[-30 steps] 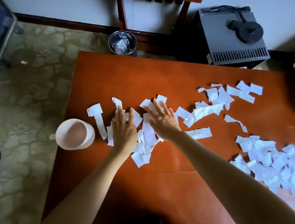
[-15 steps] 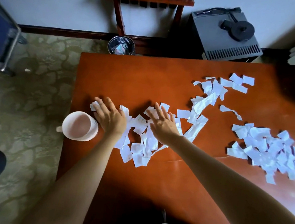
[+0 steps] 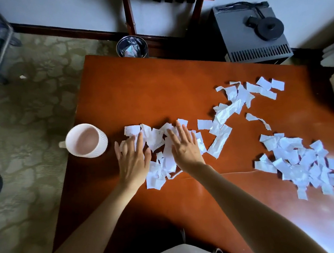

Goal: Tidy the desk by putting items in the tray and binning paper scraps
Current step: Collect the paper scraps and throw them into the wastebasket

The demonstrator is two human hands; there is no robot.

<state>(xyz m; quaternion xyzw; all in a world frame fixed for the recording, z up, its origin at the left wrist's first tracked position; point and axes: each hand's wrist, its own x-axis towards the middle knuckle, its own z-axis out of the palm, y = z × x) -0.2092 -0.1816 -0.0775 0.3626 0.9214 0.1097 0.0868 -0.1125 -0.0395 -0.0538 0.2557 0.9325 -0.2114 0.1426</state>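
Paper scraps [image 3: 156, 140] pinned flat, nothing gripped

Noted left hand [image 3: 134, 161] spread wide, fingers straight, pressing on pile near desk [image 3: 159, 91] left edge. Noted right hand [image 3: 185, 149] likewise, just beside it, same pile running between and under both. Logged further loose pieces toward right edge. Logged pink mug [image 3: 92, 152] at left edge; bin [image 3: 119, 48] beyond far edge.

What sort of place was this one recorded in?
Probably a room in a home or small office: a wooden desk strewn with paper scraps, a mug at its edge, and a lined waste bin on the patterned floor just beyond it.
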